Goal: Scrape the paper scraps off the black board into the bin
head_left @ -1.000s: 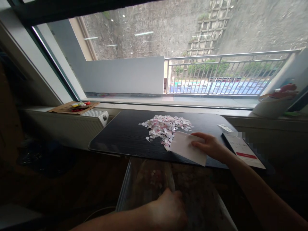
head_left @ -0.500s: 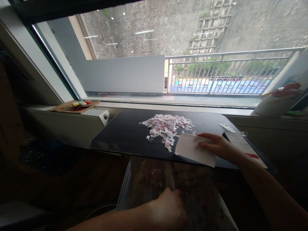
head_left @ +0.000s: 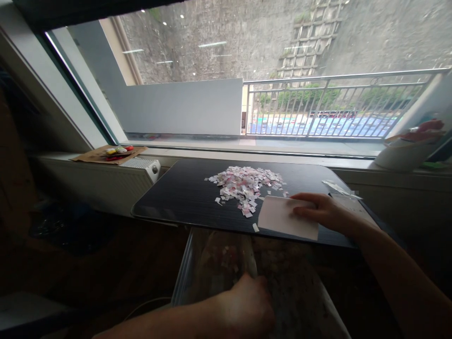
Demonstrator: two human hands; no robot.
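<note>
My right hand (head_left: 318, 212) holds a white card (head_left: 286, 219) between thumb and fingers, low over the front right of the dark table (head_left: 169, 193). Left of and behind the card lies a heap of small white and pink paper scraps (head_left: 243, 183). One loose scrap (head_left: 255, 227) sits by the card's left edge, near the table's front. Below that edge my left hand (head_left: 250, 301) is closed on the rim of a clear plastic container (head_left: 181, 273), bag or box I cannot tell. Some scraps (head_left: 229, 256) show dimly inside it. The left fingertips are hidden.
A pale flat pad (head_left: 353, 205) lies partly under my right forearm, with a clear plastic wrapper (head_left: 337, 188) behind it. Left of the table, a radiator (head_left: 141, 172) carries brown cardboard (head_left: 92, 154) with small colourful items. A white pot (head_left: 402, 153) stands on the sill under the window.
The card has tilted flatter toward the table and shifted slightly right. A scrap now shows apart from the heap near the front edge. My left hand stays almost where it was.
</note>
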